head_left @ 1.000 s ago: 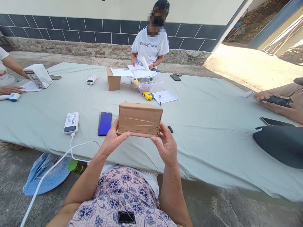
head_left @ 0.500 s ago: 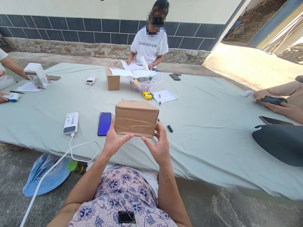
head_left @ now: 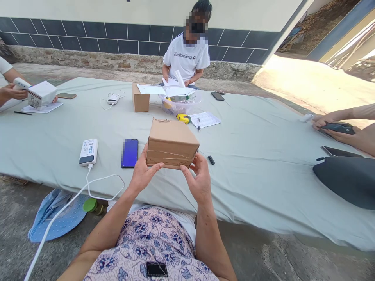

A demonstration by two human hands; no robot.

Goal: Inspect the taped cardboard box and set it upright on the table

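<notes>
I hold a taped brown cardboard box (head_left: 171,142) just above the near edge of a table covered in pale green cloth (head_left: 249,156). My left hand (head_left: 143,171) grips its lower left corner, thumb across the front face. My right hand (head_left: 197,177) grips its lower right corner from below, fingers curled against the side. The box is tilted so its top face shows.
A blue phone (head_left: 129,152) and a white power bank (head_left: 88,152) with a cable lie left of the box, a small black cap (head_left: 211,159) to its right. Farther off stand a second brown box (head_left: 140,100), a clear bowl (head_left: 179,103), a yellow tape measure (head_left: 183,118) and papers. Other people sit around the table.
The box has tipped toward me, showing more of its top. My right hand slid lower under its right corner. The person at the far left lifted a white box.
</notes>
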